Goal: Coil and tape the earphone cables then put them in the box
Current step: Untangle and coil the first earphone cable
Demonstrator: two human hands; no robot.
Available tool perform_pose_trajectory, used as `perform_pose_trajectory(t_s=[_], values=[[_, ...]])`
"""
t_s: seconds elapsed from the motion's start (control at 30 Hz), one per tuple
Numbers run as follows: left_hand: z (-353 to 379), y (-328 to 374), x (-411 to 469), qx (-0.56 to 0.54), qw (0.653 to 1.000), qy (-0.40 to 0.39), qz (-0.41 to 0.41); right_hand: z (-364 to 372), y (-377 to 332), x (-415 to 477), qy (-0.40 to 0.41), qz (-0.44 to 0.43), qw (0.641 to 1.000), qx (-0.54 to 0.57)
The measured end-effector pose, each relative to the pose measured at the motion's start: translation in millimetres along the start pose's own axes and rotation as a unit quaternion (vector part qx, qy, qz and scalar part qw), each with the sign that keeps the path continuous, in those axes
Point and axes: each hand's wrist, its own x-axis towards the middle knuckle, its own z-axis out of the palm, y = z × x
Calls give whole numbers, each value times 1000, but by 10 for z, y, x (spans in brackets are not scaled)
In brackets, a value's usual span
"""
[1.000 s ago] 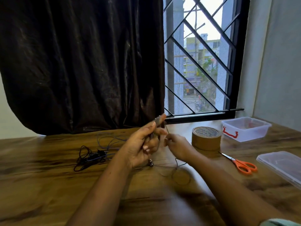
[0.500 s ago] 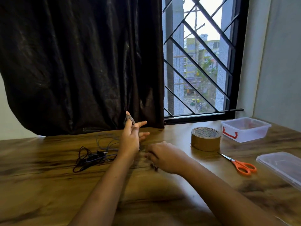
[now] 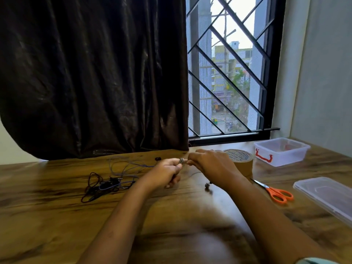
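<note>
My left hand (image 3: 165, 173) is closed around a grey earphone cable (image 3: 181, 161) wound in loops over its fingers. My right hand (image 3: 211, 164) pinches the same cable just right of those loops; a loose strand runs under it to an earbud (image 3: 207, 185) on the table. A tangle of black and blue earphone cables (image 3: 106, 182) lies to the left of my left hand. A brown tape roll (image 3: 241, 159) stands behind my right hand. The clear plastic box (image 3: 282, 154) with a red clip sits at the back right.
Orange-handled scissors (image 3: 277, 193) lie right of my right forearm. The box's clear lid (image 3: 327, 195) rests near the table's right edge. A dark curtain (image 3: 95, 73) and a barred window (image 3: 228, 73) stand behind the wooden table (image 3: 57, 216).
My left hand has dropped from upright with fingers raised to a low closed fist. My right hand has moved up and right to meet it at the coil.
</note>
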Motion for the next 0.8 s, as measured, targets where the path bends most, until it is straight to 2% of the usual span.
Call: perform_pose_trajectory(t_s=[0.2, 0.37, 0.57, 0.7, 0.8], values=[[-51, 57, -108, -129, 986, -97, -34, 7, 90, -36, 12, 51, 999, 3], [-90, 85, -151, -328, 932, -157, -8, 62, 54, -35, 10, 68, 997, 21], [-102, 177, -162, -453, 886, -16, 96, 208, 4, -21, -57, 62, 994, 64], [-119, 178, -152, -500, 854, 74, 123, 317, -77, 36, -30, 31, 998, 55], [-140, 181, -142, -527, 822, 160, 145, 314, -142, 49, -30, 14, 995, 91]])
